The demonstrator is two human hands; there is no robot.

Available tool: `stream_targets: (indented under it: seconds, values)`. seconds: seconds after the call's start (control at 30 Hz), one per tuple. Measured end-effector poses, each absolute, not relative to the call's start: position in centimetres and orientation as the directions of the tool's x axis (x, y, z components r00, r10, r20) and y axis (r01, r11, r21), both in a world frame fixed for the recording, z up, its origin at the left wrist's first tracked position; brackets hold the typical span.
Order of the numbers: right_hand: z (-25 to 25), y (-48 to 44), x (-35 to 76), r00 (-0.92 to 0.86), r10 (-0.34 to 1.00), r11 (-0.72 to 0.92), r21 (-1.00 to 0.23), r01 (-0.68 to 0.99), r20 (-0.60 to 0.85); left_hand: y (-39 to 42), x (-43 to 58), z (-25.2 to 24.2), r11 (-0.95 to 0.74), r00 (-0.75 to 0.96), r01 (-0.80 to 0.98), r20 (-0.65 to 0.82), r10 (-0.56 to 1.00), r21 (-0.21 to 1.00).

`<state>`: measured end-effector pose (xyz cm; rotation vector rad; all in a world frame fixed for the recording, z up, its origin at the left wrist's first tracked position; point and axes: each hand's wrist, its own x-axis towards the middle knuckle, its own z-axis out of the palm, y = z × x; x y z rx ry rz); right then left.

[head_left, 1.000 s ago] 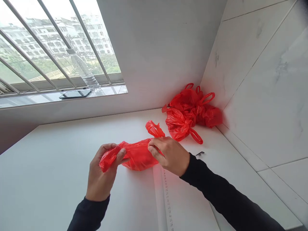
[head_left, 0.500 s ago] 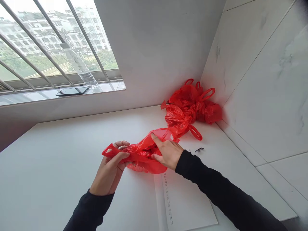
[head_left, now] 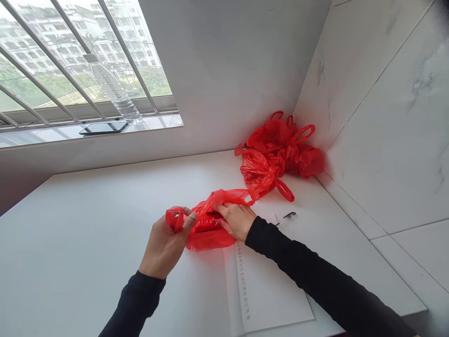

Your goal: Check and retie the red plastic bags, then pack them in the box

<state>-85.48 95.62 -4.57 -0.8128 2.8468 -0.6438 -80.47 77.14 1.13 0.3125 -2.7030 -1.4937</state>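
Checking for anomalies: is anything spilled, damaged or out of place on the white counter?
Nothing stands out. The left hand and right hand grip a crumpled red plastic bag on the white counter; a heap of red plastic bags sits in the corner.

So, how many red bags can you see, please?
4 at least: one bag between left hand and right hand; three corner bags; more may be hidden.

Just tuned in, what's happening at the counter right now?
A person in black sleeves has a red bag on the white counter, bunched between both hands. The left hand grips one handle loop; the right hand pinches the other end. More red bags sit piled in the corner, and a paper sheet lies under the right forearm.
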Motion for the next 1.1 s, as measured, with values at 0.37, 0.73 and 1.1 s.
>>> stream_targets:
  seconds: [0.37, 0.73, 1.1]
  values:
    - [-4.2, 95.8, -86.3, -0.94, -0.34, 0.872, -0.385, -0.303, -0.03, 76.6, -80.5, 0.9, 0.67, -0.984, -0.152, -0.05, -0.17, 0.727]
    - [-4.9, 96.1, -86.3, -0.903, -0.427, 0.838, -0.397, -0.374, -0.051, 78.2, -79.9, 1.4, 0.535, -0.967, -0.089, 0.056, -0.249, 0.84]
    - [-4.9, 96.2, -86.8, -0.95, -0.312, 0.872, -0.405, -0.275, -0.025, 77.8, -79.9, 1.3, 0.479, -0.976, -0.078, 0.031, -0.215, 0.874]
